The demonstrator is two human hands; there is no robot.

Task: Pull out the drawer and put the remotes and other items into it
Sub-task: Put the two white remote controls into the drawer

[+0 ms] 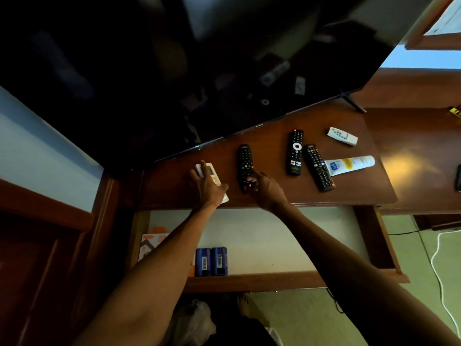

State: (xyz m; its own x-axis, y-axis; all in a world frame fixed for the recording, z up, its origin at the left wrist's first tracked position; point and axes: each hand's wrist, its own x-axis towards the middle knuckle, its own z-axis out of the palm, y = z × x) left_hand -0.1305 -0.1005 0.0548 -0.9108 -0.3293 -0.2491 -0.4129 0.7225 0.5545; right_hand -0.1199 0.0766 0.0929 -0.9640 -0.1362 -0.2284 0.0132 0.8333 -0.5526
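The drawer [249, 280] stands pulled out below the wooden table top [274, 193], its pale floor showing. On the top, my left hand [207, 186] lies over a white remote [212, 174], fingers curled around it. My right hand [265, 188] grips the near end of a black remote [245, 162]. Further right lie a black remote with a white ring [295, 152], another black remote [318, 167], a white tube [349, 164] and a small white remote [342, 136].
A large dark TV screen [199, 71] leans over the back of the table. Inside the drawer sit two blue packs [211, 261] and an orange-white box [149, 243]. White and black cables [436, 258] run across the floor at right.
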